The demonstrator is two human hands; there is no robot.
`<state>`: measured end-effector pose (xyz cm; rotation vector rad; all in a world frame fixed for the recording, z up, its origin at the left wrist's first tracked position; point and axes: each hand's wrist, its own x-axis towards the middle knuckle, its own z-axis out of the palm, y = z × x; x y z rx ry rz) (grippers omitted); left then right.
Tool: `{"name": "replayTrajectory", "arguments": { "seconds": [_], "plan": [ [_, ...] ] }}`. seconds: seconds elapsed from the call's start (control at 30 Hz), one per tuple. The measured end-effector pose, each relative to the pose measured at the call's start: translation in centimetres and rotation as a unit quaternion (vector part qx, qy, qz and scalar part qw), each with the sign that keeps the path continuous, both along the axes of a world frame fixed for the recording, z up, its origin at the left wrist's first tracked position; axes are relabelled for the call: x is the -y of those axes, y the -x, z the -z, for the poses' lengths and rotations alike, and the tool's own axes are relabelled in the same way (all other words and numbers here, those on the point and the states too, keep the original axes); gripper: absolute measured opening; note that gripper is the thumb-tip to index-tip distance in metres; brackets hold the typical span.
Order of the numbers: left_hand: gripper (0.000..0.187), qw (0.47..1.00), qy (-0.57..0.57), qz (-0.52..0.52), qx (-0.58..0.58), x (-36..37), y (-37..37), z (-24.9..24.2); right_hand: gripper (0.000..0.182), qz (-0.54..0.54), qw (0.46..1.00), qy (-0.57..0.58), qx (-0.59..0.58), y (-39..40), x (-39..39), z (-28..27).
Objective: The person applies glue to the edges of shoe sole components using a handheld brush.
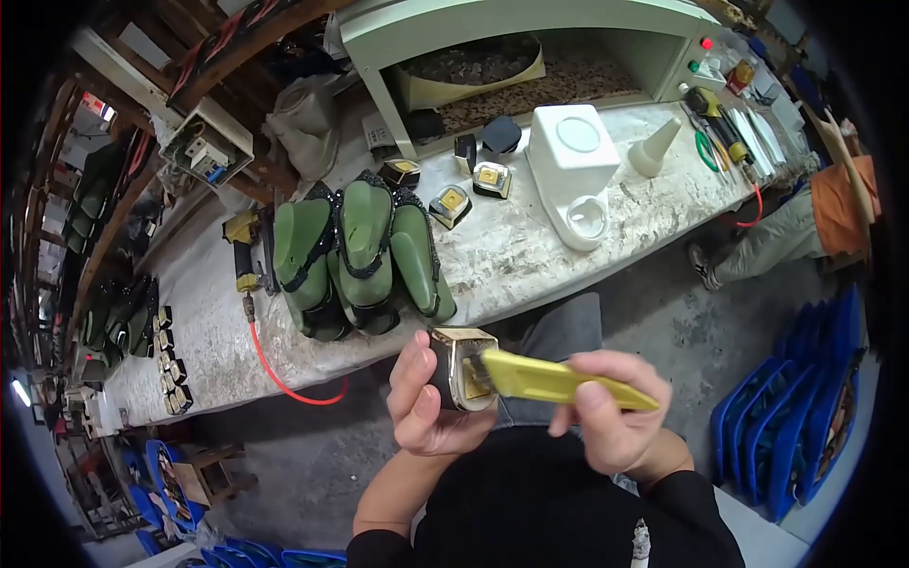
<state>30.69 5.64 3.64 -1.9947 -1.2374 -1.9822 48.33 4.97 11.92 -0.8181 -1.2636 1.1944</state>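
My left hand [421, 412] is closed around a block-shaped shoe heel [453, 379], dark with a shiny gold rim, its yellowish face turned to the right. In my right hand [611, 407] is a brush with a flat yellow handle [544, 377]. The dark bristle end of the brush meets the heel's face; whether it carries glue cannot be made out. Just beyond my hands, green shoe lasts [365, 227] with black sparkly straps stand on the worktable [502, 275]. More heels [451, 204] sit behind them, some with yellowish faces up.
A white plastic dispenser [573, 156] and a cone-shaped nozzle [653, 150] stand on the table before an oven-like machine [530, 33]. An air tool [244, 251] with a red hose lies left. Blue trays [786, 417] are stacked at right. Another person [824, 208] is at far right.
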Motion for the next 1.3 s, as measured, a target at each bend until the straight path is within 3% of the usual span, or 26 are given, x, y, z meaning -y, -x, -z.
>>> {"name": "replayTrajectory", "arguments": {
  "seconds": [0.2,0.4,0.57,0.73,0.9,1.03,1.3],
  "plan": [
    [0.069,0.990,-0.052,-0.085,-0.100,0.3,0.6,0.7,0.022,0.064,0.997,0.043,-0.018,1.2,1.0,0.4],
    [0.069,0.983,-0.064,-0.086,-0.150,0.6,1.8,1.3,0.024,0.039,0.996,0.035,-0.071,1.6,0.9,0.5],
    [0.068,0.985,-0.062,-0.075,-0.145,0.6,2.9,0.6,0.023,-0.067,0.986,-0.123,-0.087,1.5,-0.5,1.0],
    [0.061,0.995,-0.054,-0.066,-0.050,0.1,2.7,-1.0,0.025,-0.108,0.989,-0.097,-0.014,1.2,-2.8,0.8],
    [0.074,0.998,-0.034,-0.041,-0.021,0.4,3.8,-1.5,0.029,-0.179,0.948,-0.261,0.027,0.5,-4.4,-0.8],
    [0.070,0.993,-0.003,0.037,0.110,0.5,4.5,-2.2,0.030,-0.259,0.925,-0.266,0.078,1.9,-4.7,-2.3],
    [0.081,0.957,0.104,0.169,0.212,3.1,8.2,-3.6,0.029,-0.318,0.884,-0.316,0.135,5.2,-8.3,-3.1]
  ]
}}
